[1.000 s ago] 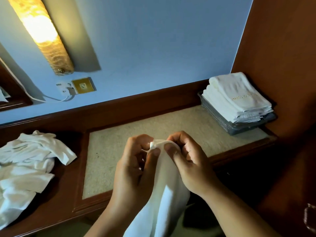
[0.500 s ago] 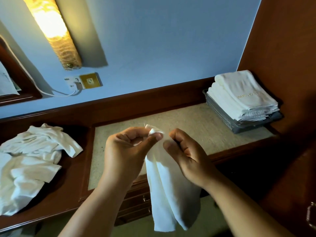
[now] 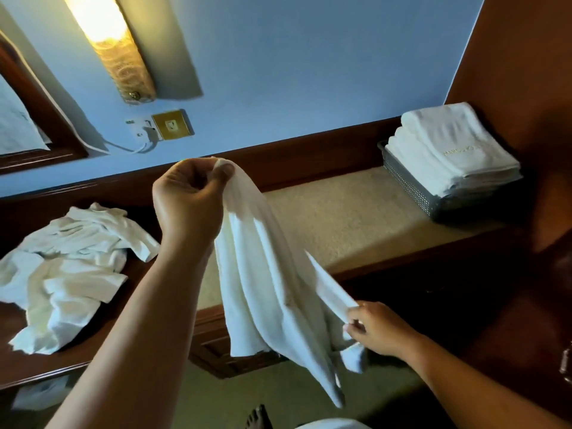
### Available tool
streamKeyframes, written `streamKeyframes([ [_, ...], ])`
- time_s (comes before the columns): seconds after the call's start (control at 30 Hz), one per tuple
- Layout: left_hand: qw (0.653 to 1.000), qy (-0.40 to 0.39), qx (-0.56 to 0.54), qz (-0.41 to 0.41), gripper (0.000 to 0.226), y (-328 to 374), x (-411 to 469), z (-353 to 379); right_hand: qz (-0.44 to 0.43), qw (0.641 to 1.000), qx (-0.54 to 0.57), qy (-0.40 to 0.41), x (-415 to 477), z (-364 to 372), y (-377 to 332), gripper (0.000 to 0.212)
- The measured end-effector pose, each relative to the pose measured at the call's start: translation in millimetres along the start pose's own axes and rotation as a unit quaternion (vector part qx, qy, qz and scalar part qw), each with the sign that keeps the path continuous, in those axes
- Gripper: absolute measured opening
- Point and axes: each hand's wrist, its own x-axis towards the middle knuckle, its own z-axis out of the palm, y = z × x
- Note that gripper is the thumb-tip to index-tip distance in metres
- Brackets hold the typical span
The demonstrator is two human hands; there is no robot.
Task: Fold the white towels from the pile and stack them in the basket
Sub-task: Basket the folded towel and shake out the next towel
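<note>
at the far left, one loose pile [image 3: 68, 274] of crumpled white towels lies on the dark wood desk [image 3: 93, 360]. the cloths are tangled together, so an exact count is not possible. it looks like several, and i judge that to be most of the work left.

next along, the left hand [image 3: 188, 196] is raised, with thumb and curled fingers pinching the top corner of a single white towel [image 3: 266, 274]. that towel hangs in the air in front of the desk, between pile and basket. it is unfolded and drapes down from the pinched corner. lower and further right, the right hand [image 3: 376, 329] pinches another edge of the same towel between thumb and fingers and draws it out sideways. i read this as spreading the towel to find its corners, with its first fold not yet made.

behind the towel is one beige inlaid panel [image 3: 356, 218] set into the desk, a likely place for folding.

at the far right, one grey mesh basket [image 3: 408, 184] stands on that panel beside the wooden side wall. it holds one neat stack [image 3: 448, 153] of folded white towels that rises above its rim. about five layers show, though the lower ones blur together. a fair share of the task looks done.
</note>
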Motion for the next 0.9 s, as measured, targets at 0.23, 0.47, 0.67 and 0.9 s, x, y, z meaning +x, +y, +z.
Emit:
streamKeyframes([
  [0.23,0.980,-0.169,0.079,0.071,0.011,9.3,-18.0,1.1,0.108,0.989,0.066,0.080,17.0,31.7,-5.3,0.052],
  [0.47,0.976,-0.192,0.060,0.078,0.012,22.3,-17.9,6.1,0.040,0.987,0.124,0.090,30.2,12.5,-79.6,0.081],
  [0.67,0.972,-0.161,0.152,0.078,0.010,18.1,-8.5,-6.3,0.117,0.992,0.050,-0.011,25.4,6.4,-95.2,0.059],
  [0.9,0.956,-0.176,-0.067,-0.224,0.028,22.6,-36.1,-5.2,-0.055,0.911,0.314,0.263,-4.0,-89.3,-159.6,0.044],
])
